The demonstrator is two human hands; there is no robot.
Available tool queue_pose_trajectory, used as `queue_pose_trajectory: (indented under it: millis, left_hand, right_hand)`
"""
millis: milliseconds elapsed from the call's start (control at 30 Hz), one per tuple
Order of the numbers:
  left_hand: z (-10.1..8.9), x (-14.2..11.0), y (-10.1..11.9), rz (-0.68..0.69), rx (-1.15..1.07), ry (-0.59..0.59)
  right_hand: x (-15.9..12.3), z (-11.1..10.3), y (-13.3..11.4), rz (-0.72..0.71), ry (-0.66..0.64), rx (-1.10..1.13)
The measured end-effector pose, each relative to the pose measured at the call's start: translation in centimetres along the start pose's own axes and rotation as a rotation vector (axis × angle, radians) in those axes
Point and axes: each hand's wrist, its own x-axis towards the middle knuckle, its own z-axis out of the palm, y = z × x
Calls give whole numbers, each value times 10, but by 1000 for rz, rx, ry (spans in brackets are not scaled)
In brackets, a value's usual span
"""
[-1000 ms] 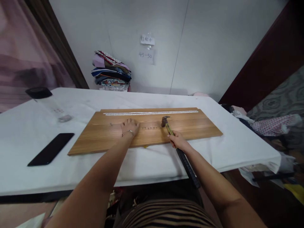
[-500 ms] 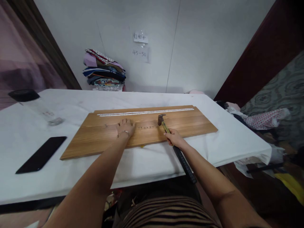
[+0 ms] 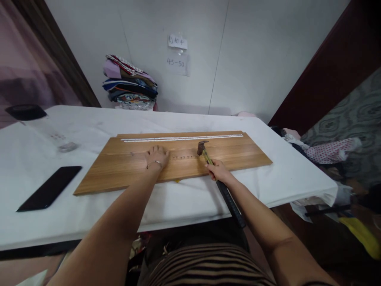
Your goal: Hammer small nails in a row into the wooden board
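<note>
Clock centred on the board, 12 toward the wall. Nearest me, hammer handle runs out past the table edge at 5 o'clock. Right hand has its fingers closed round the handle partway up; I get head over the board, at the 3 o'clock end of the nails. Can't tell if it's touching one. Black slab, probably a phone, lies at 8. Board lies flat on the white-covered table, nails in a short row across its middle. Left hand is palm-down just off the row's 9 o'clock end, fingers lightly spread, no grip that I can see. Progress, my read: nails lined up and set in, heads apparently proud, so driving depth looks unfinished; too small to count what's left. Farther: white strips along the board's 12 o'clock side, then folded cloth at 11.
</note>
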Motion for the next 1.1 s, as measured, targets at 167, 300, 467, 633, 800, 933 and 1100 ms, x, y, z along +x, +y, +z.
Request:
queue_pose_trajectory:
  millis: [167, 300, 467, 633, 800, 933, 1100]
  left_hand:
    - [0, 0, -1, 3, 2, 0]
    - [0, 0, 0, 2, 3, 2]
    - [-1, 0, 0, 1, -10, -3]
    - [0, 0, 0, 3, -5, -6]
    - [-1, 0, 1, -6, -8, -8]
    - [-1, -1, 1, -3, -1, 3]
    - [-1, -1, 1, -4, -2, -1]
  right_hand:
    - [0, 0, -1, 8, 3, -21]
    - [-1, -1, -2, -5, 12, -37]
    - [-2, 0, -4, 8, -6, -44]
    - [-3, 1, -4, -13, 2, -2]
    - [-3, 2, -6, 15, -2, -17]
    - [-3, 2, -6, 10, 2, -15]
    - [-3, 1, -6, 21, 1, -18]
